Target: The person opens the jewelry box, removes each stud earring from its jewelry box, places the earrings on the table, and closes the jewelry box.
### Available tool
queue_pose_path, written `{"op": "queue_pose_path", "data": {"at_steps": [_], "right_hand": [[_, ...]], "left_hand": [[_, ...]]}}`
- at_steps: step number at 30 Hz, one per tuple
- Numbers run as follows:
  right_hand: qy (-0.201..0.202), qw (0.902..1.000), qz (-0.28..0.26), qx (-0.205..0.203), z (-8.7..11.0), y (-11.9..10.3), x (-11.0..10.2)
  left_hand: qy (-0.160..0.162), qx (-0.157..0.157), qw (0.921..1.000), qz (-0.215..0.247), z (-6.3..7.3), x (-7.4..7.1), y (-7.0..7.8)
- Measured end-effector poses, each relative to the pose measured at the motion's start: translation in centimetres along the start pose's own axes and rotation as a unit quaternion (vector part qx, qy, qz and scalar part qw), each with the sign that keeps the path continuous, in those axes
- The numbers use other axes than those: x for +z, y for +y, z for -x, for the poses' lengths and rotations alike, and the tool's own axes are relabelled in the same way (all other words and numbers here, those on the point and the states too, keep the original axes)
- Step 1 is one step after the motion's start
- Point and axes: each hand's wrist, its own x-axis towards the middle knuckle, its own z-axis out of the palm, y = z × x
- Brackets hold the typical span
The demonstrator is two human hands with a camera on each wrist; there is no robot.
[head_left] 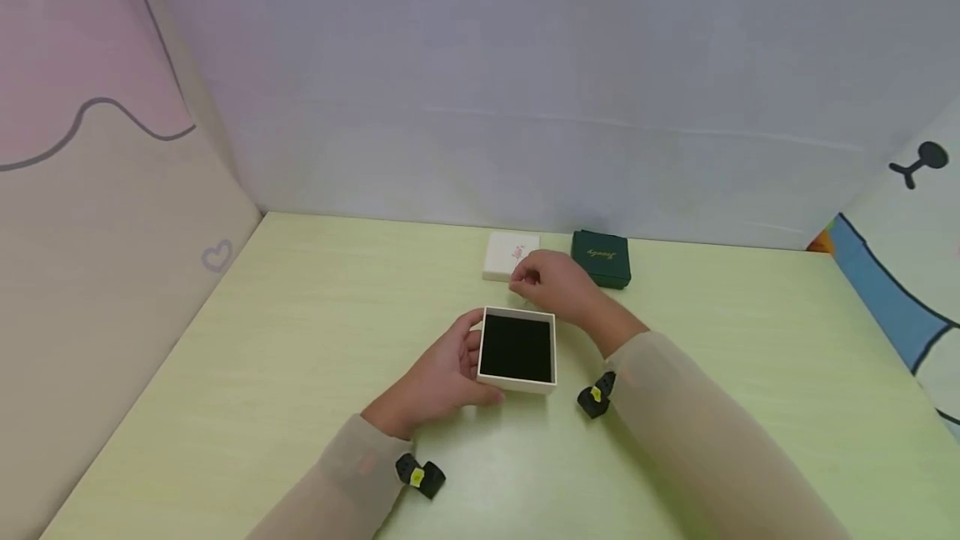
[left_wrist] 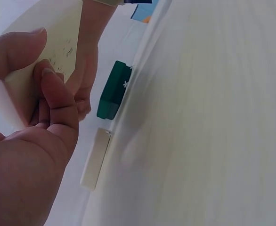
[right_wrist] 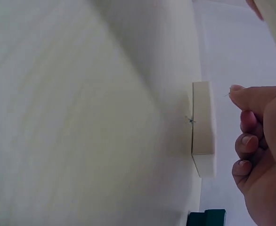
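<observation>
My left hand grips a white open box by its left side, thumb at the front edge. A black pad fills the box. In the left wrist view the box's pale outside carries small dark marks. Beyond the box, my right hand is raised with thumb and forefinger pinched together. A thin thread-like strand sticks out from the fingertips; the rest of it is hidden. Near that hand lies a flat white box with a pink print.
A dark green box with gold lettering sits right of the flat white box, near the back wall. A tiny sparkly piece shows at the flat white box's edge in the right wrist view. The pale table spreads around both arms.
</observation>
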Motion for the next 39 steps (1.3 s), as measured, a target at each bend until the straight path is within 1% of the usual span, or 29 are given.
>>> {"op": "queue_pose_path", "data": {"at_steps": [4, 10, 16, 19, 24, 34, 39], "right_hand": [[-0.031, 0.9990, 0.032, -0.006, -0.7, 0.4, 0.3], [-0.054, 0.9960, 0.071, -0.011, -1.4, 0.3, 0.7], [-0.080, 0.9869, 0.138, -0.029, -2.3, 0.2, 1.1], [-0.086, 0.9831, 0.159, -0.029, -2.6, 0.0, 1.4], [-0.086, 0.9811, 0.170, -0.036, -2.7, -0.3, 1.6], [-0.100, 0.9795, 0.169, -0.046, -2.8, -0.7, 1.7], [-0.085, 0.9791, 0.175, -0.058, -2.7, -0.5, 1.5]], "left_hand": [[0.004, -0.002, 1.0000, -0.003, -0.1, 0.2, 0.0], [0.017, -0.002, 0.9998, -0.007, -0.3, 0.3, 0.1], [0.022, -0.003, 0.9997, -0.007, -0.2, 0.3, 0.2], [0.022, -0.002, 0.9997, -0.008, -0.3, 0.3, 0.2], [0.016, 0.004, 0.9998, -0.012, -0.2, 0.3, 0.3], [0.021, -0.005, 0.9997, -0.011, -0.1, 0.4, 0.5], [0.020, -0.003, 0.9998, -0.006, -0.1, 0.4, 0.4]]}}
